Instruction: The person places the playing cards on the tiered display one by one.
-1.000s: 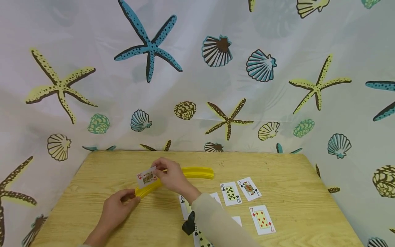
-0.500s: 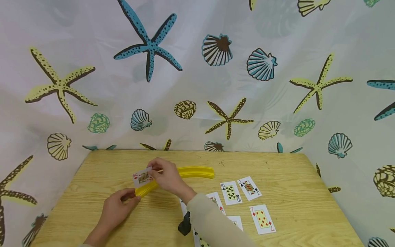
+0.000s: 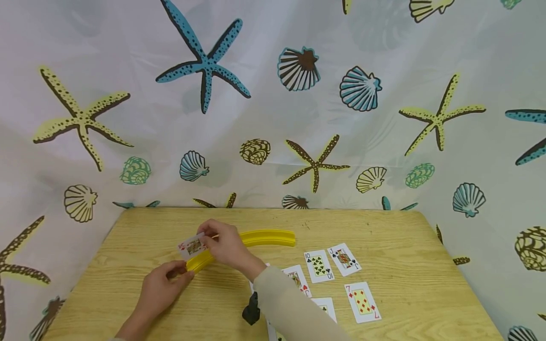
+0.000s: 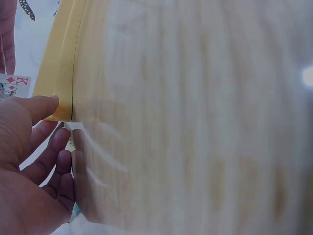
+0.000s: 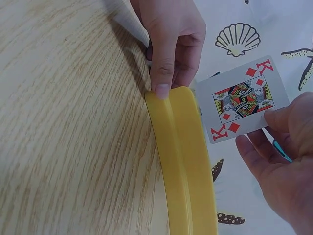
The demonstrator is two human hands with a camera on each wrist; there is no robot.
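Note:
A curved yellow playing card holder stands on the wooden table. My left hand grips its left end, thumb on the front face in the right wrist view. My right hand pinches the king of diamonds by one edge, between thumb and fingers. Face toward me, the card is tilted and overlaps the back of the holder near its left end in the head view. In the right wrist view its lower edge lies right beside the holder's end. The middle of the holder is hidden behind my right hand.
Face-up playing cards lie at the right: a ten of clubs, a jack and a seven of diamonds. Several more are partly hidden under my right sleeve. A shell-patterned curtain borders the table's back and sides.
My right hand has moved a little to the left with the king of diamonds, toward the holder's left end. The left hand and the holder stay in place.

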